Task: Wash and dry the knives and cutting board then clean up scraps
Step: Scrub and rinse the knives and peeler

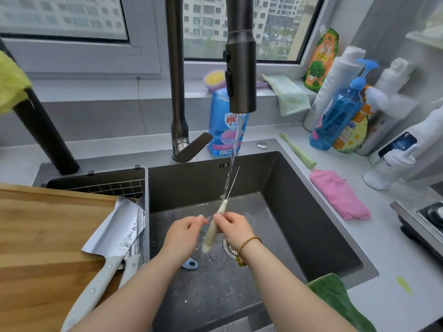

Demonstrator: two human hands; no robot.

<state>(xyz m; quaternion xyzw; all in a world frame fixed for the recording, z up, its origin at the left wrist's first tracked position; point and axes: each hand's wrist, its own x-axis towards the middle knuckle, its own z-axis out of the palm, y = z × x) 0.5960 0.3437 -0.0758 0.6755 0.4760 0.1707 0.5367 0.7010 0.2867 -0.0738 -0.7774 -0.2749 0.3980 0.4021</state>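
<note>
Early: right hand (233, 226), left hand (184, 233) pinch slim cream-handled knife (212, 230) under tap stream (234, 149); steel cleaver (118, 230), wooden cutting board (48, 224) likely unwashed.

Bare left hand (183, 232) and right hand (233, 227), forearms (124, 295) uncovered as far as the bottom edge. Round the right wrist, a thin bracelet (248, 242) of gold beads and dark cord, small gold charm (240, 261) dangling beneath.
</note>
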